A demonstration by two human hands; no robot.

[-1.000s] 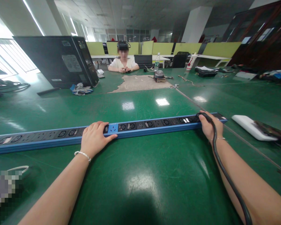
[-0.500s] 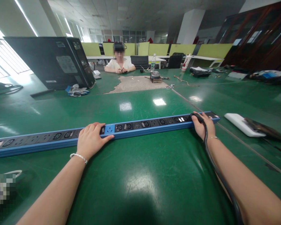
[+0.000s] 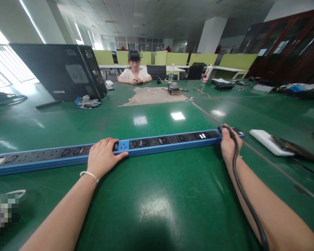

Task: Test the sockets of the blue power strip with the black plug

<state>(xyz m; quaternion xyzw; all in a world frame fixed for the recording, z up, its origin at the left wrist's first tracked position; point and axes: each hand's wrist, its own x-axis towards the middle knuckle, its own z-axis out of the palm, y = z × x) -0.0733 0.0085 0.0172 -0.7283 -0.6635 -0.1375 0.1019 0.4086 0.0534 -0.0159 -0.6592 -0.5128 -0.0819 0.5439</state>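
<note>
A long blue power strip [image 3: 162,145] with a row of black sockets lies across the green table, from the left edge to right of the middle. My left hand [image 3: 103,155] is wrapped over the strip beside its blue socket, thumb along the near side. Near the strip's right end, my right hand [image 3: 230,141] grips the black plug of a cable [image 3: 240,191]. The plug's front is at the strip's top face; whether it sits in a socket I cannot tell. The cable runs down along my right forearm.
On the green table [image 3: 172,181], a white object [image 3: 269,142] with a dark flat piece lies right of the strip. Gloves [image 3: 87,102] and a black computer case [image 3: 57,73] stand back left. Across the table sits a person [image 3: 134,74]; a bottle [image 3: 171,72] is nearby.
My right hand has shifted slightly right along the strip with the plug, and its wrist has turned. My left hand stays on the strip. The view has tilted a little.
</note>
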